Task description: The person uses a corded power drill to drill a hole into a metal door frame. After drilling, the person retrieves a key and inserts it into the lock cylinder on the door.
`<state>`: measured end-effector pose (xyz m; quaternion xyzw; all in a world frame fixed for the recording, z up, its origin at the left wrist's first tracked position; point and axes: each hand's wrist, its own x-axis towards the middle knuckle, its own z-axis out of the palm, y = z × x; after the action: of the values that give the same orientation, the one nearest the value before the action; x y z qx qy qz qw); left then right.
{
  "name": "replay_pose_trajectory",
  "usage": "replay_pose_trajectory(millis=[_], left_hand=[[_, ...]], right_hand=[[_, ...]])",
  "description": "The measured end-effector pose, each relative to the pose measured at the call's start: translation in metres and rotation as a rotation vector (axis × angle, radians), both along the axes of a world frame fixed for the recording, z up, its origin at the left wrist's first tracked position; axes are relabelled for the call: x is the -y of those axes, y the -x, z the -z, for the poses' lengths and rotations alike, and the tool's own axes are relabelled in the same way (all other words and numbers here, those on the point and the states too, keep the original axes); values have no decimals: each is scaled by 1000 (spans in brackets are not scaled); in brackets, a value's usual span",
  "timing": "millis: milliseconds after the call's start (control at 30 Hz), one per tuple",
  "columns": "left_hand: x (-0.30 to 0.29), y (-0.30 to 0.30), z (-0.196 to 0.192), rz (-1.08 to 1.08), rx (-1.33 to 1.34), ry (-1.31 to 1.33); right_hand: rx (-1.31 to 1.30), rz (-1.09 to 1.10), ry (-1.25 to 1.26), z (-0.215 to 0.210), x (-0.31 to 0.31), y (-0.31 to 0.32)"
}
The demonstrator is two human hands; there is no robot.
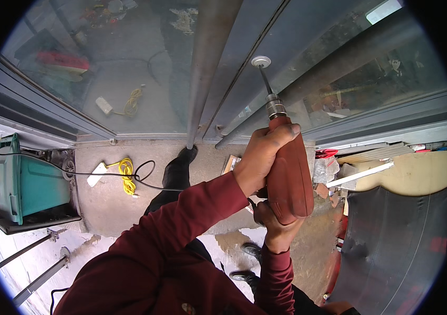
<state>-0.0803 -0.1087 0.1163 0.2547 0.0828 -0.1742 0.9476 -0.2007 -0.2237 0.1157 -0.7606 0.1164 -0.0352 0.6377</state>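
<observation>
A red-brown power drill point(290, 173) points up and away from me toward a glazed metal door. My left hand point(263, 155) is closed round the front of its body, just behind the metal chuck point(275, 106). At the rear, my right hand point(277, 224) is wrapped round the handle, its fingers partly hidden by the drill. A long dark bit point(265, 81) runs from the chuck to a round white disc point(260, 62) on the grey door frame point(244, 47). Whether the bit's tip has entered the disc cannot be made out.
Tubular door handles point(210, 68) flank the drilling spot. On the concrete floor lie a white power strip point(96, 174) and a coiled yellow cord point(126, 176); a black cable point(102, 174) crosses above them. A green bin point(37, 181) stands left, a dark-covered object point(397, 241) right. Shoes point(251, 249) show behind me.
</observation>
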Motion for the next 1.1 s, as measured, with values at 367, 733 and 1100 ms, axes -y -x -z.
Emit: replay_pose_trajectory(millis=[367, 733, 1100], left_hand=[[3, -3, -3, 2, 14, 71], [11, -10, -26, -47, -25, 269], [19, -17, -29, -51, -21, 346]], right_hand=[[49, 1, 158, -20, 3, -5], [-1, -59, 393, -75, 7, -20], [-5, -52, 305, -83, 17, -24]])
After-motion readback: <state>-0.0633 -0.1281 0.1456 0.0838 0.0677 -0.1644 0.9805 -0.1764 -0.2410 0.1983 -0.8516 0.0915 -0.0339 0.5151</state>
